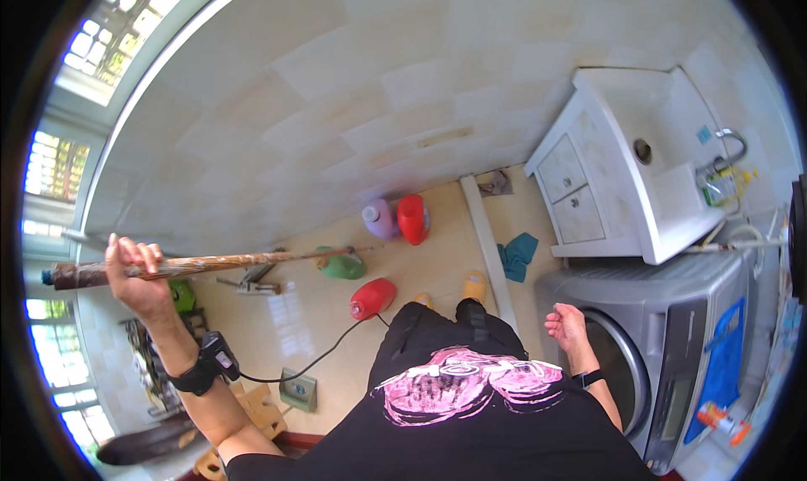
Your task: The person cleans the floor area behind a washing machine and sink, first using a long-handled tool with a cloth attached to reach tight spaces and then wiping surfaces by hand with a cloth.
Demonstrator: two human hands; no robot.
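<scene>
On the left, my left hand (140,273) grips a long brown wooden pole (214,264) near its thick end, which has a blue tip. The pole runs nearly level to the right and thins out above a green bottle (341,263). My right hand (566,324) is half curled in front of the front-loading washing machine (605,285), with nothing seen in it. On the floor stand a purple bottle (380,219) and a red bottle (413,220), and another red bottle (373,298) is nearer my feet.
A white sink cabinet (583,184) stands at the right, beside the washing machine. A raised sill (487,244) crosses the floor, with a teal cloth (517,256) beyond it. A dustpan (298,391) and a wooden stool (261,411) are at the lower left. A black cable (315,365) runs from my left forearm.
</scene>
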